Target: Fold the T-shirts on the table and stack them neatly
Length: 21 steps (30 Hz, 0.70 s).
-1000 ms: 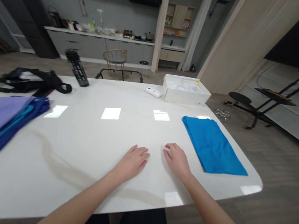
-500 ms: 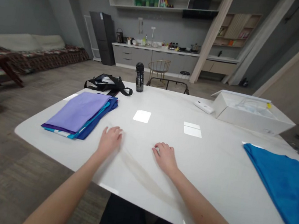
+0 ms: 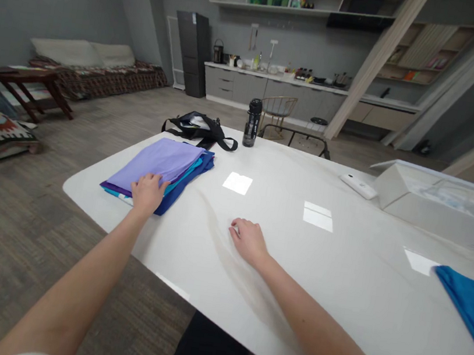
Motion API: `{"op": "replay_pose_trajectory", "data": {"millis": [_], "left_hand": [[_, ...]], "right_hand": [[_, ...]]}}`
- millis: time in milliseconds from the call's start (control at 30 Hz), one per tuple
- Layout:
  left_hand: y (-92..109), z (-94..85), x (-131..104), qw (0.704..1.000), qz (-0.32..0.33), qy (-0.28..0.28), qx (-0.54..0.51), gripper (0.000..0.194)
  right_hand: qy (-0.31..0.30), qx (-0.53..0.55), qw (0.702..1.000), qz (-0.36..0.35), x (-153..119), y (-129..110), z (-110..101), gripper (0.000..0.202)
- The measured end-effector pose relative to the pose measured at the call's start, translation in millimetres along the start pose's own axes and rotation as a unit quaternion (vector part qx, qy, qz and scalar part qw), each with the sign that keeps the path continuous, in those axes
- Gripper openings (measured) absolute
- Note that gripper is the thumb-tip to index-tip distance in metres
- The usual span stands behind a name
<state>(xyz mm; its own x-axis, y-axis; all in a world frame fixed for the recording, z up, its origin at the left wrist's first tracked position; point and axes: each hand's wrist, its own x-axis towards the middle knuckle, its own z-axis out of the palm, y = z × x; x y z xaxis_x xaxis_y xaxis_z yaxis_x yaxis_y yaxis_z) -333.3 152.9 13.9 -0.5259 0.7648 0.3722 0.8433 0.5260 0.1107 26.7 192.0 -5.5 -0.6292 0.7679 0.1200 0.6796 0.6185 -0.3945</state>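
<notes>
A stack of folded cloths [image 3: 164, 161] lies at the left of the white table, lilac on top with dark purple, turquoise and dark blue layers showing at its edges. My left hand [image 3: 148, 191] rests on the near edge of the lilac cloth, fingers spread loosely over it and not visibly gripping. Over the middle of the table is my right hand [image 3: 249, 241], empty, its fingers loosely bent and the thumb apart. A blue folded cloth [image 3: 473, 302] is partly in view at the right edge.
Behind the stack are a black strapped bag [image 3: 200, 128] and a dark bottle [image 3: 252, 124]. A white box [image 3: 439, 212] stands at the back right, with a white remote-like object [image 3: 358, 186] beside it. The white table [image 3: 192, 242] has a rounded left corner.
My left hand has moved left from the bare tabletop onto the cloth stack. The view has turned left, so the blue cloth shows less. My right hand stays over the middle.
</notes>
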Motion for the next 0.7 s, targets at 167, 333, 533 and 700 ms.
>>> {"op": "replay_pose_trajectory", "data": {"millis": [167, 333, 533, 700], "left_hand": [[-8.3, -13.0, -5.8, 0.999, -0.004, 0.011, -0.030, 0.036], [12.6, -34.2, -35.1, 0.985, 0.138, 0.040, -0.100, 0.035], [52.4, -42.1, -94.3, 0.942, 0.255, 0.027, -0.219, 0.026], [88.0, -32.7, -118.0, 0.954, 0.220, 0.008, -0.201, 0.024]], "right_hand": [[-0.009, 0.129, 0.990, -0.050, 78.0, -69.9, 33.1, 0.028], [0.079, 0.179, 0.979, -0.063, 124.6, -111.7, 45.5, 0.065], [0.090, 0.146, 0.984, -0.054, 120.5, -93.7, 26.2, 0.047], [0.123, 0.207, 0.969, -0.058, 62.8, -43.1, -8.1, 0.037]]}}
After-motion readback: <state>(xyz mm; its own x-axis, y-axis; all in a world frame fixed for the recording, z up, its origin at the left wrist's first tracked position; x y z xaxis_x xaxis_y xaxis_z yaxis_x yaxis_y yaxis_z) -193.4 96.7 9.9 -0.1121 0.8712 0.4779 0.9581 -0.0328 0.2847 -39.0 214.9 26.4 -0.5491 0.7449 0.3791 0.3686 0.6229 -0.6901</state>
